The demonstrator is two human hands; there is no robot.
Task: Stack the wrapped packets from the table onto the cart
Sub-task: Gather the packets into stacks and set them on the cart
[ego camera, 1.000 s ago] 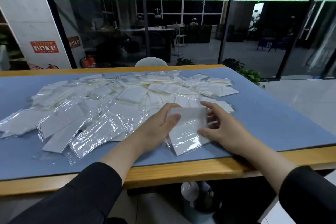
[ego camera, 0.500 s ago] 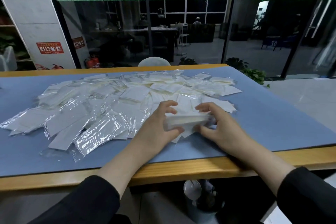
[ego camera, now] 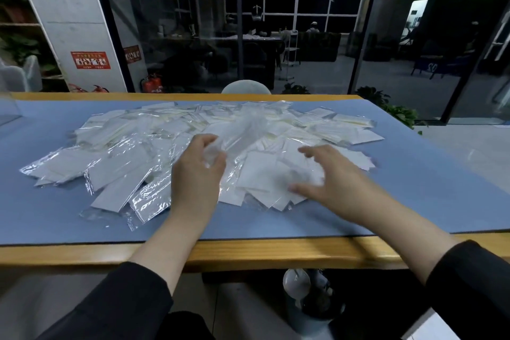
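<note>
**Packets heaped on the blue-topped table**

Wrapped packets [ego camera: 132, 163]: flat white rectangles in clear crinkled film, glare-streaked, spread mid-table from left side toward the far right corner. Left hand [ego camera: 197, 174] over the heap, fingers loosely curled, empty. Right hand [ego camera: 328, 174] fingers spread, over loose packets near the front edge.

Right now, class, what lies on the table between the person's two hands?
In the head view, wrapped packets from the pile lie between the left hand and the right hand, covering the blue mat there.
</note>
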